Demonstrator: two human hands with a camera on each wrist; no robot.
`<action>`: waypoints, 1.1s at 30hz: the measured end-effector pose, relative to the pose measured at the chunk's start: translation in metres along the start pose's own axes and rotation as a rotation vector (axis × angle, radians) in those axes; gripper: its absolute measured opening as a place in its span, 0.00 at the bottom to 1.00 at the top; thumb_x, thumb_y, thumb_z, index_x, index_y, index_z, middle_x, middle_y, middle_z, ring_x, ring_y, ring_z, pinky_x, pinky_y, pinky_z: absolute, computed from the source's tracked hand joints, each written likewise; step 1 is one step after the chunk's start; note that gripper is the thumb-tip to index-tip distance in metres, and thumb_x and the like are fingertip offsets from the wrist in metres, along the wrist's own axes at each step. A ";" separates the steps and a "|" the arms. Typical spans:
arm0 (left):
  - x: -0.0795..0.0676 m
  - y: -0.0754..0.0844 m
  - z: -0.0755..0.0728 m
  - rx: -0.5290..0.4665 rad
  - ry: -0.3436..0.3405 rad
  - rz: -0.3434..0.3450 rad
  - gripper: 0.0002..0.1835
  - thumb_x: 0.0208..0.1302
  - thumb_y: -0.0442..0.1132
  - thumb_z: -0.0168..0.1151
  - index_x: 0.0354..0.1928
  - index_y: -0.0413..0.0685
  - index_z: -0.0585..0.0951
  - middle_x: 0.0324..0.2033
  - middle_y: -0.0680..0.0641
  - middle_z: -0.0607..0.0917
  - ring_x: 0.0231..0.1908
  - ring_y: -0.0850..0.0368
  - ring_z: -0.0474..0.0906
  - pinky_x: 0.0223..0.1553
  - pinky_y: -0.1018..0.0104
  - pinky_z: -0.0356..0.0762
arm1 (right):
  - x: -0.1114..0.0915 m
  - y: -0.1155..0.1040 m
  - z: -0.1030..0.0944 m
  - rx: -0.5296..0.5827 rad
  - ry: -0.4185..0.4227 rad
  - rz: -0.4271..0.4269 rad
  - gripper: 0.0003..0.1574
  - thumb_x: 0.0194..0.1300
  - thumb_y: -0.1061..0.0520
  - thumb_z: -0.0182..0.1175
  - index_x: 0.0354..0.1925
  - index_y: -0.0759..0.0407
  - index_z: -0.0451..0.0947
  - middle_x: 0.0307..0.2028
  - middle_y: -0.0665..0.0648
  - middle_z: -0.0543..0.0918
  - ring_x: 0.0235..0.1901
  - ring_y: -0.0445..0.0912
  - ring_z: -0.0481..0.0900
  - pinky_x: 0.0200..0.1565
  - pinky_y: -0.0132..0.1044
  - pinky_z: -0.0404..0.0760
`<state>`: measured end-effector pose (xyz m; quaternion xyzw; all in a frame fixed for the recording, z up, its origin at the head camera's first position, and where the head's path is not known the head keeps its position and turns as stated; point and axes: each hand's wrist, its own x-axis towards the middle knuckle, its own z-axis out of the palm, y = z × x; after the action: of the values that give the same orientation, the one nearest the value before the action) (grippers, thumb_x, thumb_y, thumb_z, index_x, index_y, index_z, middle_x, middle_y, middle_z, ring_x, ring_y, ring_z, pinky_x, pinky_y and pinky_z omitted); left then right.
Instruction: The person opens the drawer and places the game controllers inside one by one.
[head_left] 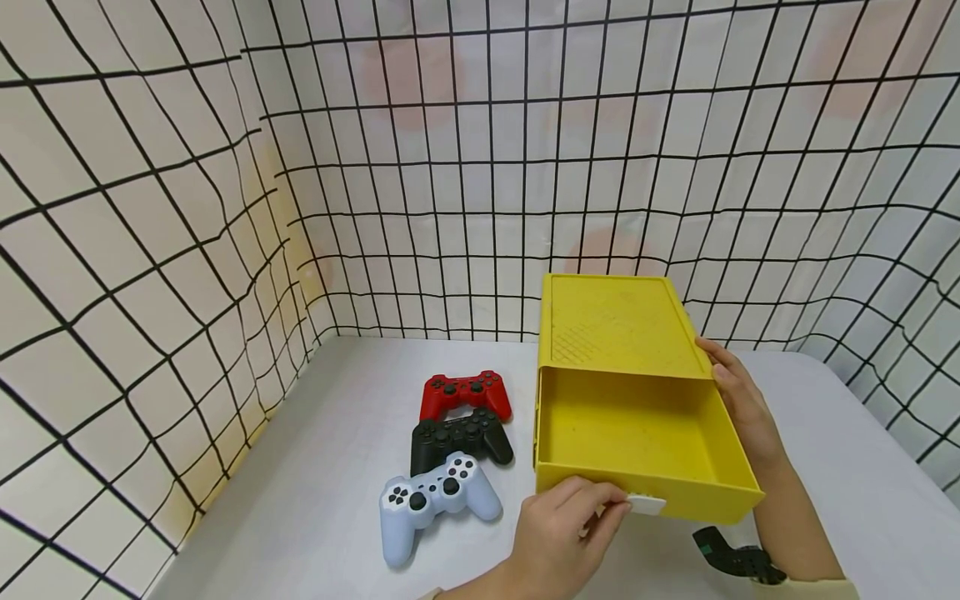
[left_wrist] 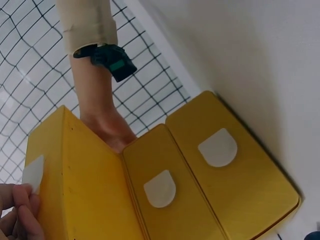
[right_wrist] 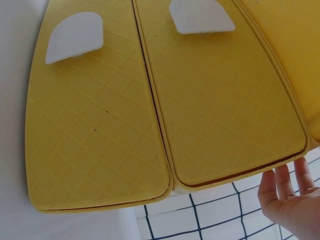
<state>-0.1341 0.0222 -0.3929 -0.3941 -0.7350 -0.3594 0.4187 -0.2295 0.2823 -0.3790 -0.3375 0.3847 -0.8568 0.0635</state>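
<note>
A yellow drawer cabinet (head_left: 618, 321) stands on the table with its top drawer (head_left: 630, 425) pulled out, and the inside shows bare yellow. My left hand (head_left: 566, 529) pinches the white handle (head_left: 647, 504) on that drawer's front between thumb and fingers. Against the cabinet's right side rests my right hand (head_left: 746, 408), its fingers extended along the upper edge. Below the pulled-out drawer, the left wrist view shows the middle drawer front (left_wrist: 187, 215) and the bottom drawer front (left_wrist: 250, 185), both closed, each with a white tab.
Left of the cabinet lie three game controllers in a column: a red one (head_left: 474, 390) at the back, a black one (head_left: 442, 446) in the middle, a light blue one (head_left: 438, 500) nearest. Black-lined netting (head_left: 480, 192) encloses the white table (head_left: 300, 467) at the back and sides.
</note>
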 end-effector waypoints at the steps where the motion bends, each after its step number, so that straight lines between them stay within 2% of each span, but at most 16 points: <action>1: 0.000 0.000 0.000 0.001 0.003 0.002 0.06 0.58 0.36 0.71 0.36 0.49 0.83 0.27 0.56 0.81 0.23 0.71 0.72 0.32 0.91 0.65 | 0.000 0.000 0.000 -0.002 0.001 -0.001 0.29 0.79 0.62 0.22 0.73 0.57 0.52 0.61 0.57 0.71 0.53 0.49 0.79 0.51 0.40 0.78; 3: -0.001 -0.001 0.001 0.010 0.018 0.017 0.05 0.59 0.36 0.70 0.36 0.49 0.83 0.27 0.56 0.82 0.23 0.72 0.72 0.32 0.91 0.65 | 0.000 0.000 -0.001 -0.003 0.000 -0.002 0.29 0.79 0.62 0.22 0.73 0.58 0.52 0.61 0.57 0.71 0.53 0.49 0.79 0.51 0.41 0.78; 7: -0.001 -0.004 -0.002 -0.031 0.047 0.053 0.06 0.64 0.41 0.66 0.37 0.47 0.83 0.27 0.55 0.83 0.23 0.72 0.75 0.31 0.91 0.65 | 0.000 0.000 -0.002 -0.002 0.001 -0.005 0.29 0.79 0.62 0.23 0.73 0.58 0.53 0.61 0.57 0.71 0.53 0.49 0.79 0.51 0.40 0.78; 12: 0.008 -0.008 -0.015 -0.109 0.170 0.151 0.11 0.67 0.43 0.59 0.33 0.43 0.82 0.24 0.53 0.83 0.20 0.71 0.74 0.29 0.88 0.68 | 0.000 0.001 -0.001 0.003 0.003 -0.003 0.29 0.79 0.62 0.23 0.73 0.58 0.53 0.61 0.58 0.71 0.53 0.49 0.79 0.51 0.40 0.78; 14: 0.014 -0.010 -0.022 -0.110 0.237 0.197 0.12 0.67 0.41 0.57 0.30 0.41 0.81 0.22 0.52 0.82 0.19 0.70 0.73 0.28 0.86 0.69 | 0.000 0.001 -0.001 0.005 -0.001 -0.004 0.29 0.79 0.62 0.22 0.72 0.58 0.54 0.61 0.57 0.71 0.53 0.49 0.79 0.52 0.40 0.78; 17: 0.019 -0.014 -0.033 -0.101 0.305 0.222 0.12 0.66 0.38 0.55 0.27 0.39 0.80 0.21 0.51 0.81 0.17 0.68 0.72 0.26 0.85 0.69 | 0.001 0.000 0.000 0.009 -0.006 -0.010 0.29 0.79 0.62 0.22 0.72 0.58 0.54 0.61 0.57 0.71 0.54 0.49 0.79 0.52 0.40 0.78; 21: 0.021 -0.022 -0.045 -0.092 0.333 0.197 0.12 0.66 0.37 0.53 0.27 0.39 0.80 0.19 0.51 0.80 0.16 0.66 0.72 0.24 0.83 0.70 | 0.000 0.000 0.000 0.005 -0.003 -0.011 0.29 0.79 0.62 0.22 0.72 0.58 0.54 0.61 0.57 0.71 0.54 0.48 0.79 0.52 0.39 0.78; 26: 0.018 -0.039 -0.056 -0.067 0.318 0.153 0.11 0.67 0.37 0.53 0.28 0.40 0.80 0.19 0.50 0.80 0.16 0.65 0.72 0.24 0.81 0.73 | 0.000 0.000 0.000 -0.005 0.001 -0.009 0.29 0.79 0.62 0.22 0.73 0.58 0.53 0.62 0.57 0.71 0.54 0.48 0.79 0.52 0.40 0.77; 33: 0.012 -0.072 -0.072 -0.046 0.262 0.020 0.09 0.66 0.36 0.54 0.32 0.41 0.81 0.22 0.49 0.81 0.16 0.62 0.70 0.21 0.76 0.74 | 0.001 0.000 0.000 0.007 -0.013 -0.013 0.29 0.79 0.62 0.22 0.73 0.58 0.53 0.62 0.57 0.71 0.54 0.49 0.78 0.52 0.40 0.77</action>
<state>-0.1776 -0.0673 -0.3685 -0.3603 -0.6616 -0.4205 0.5056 -0.2299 0.2820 -0.3788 -0.3451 0.3790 -0.8564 0.0616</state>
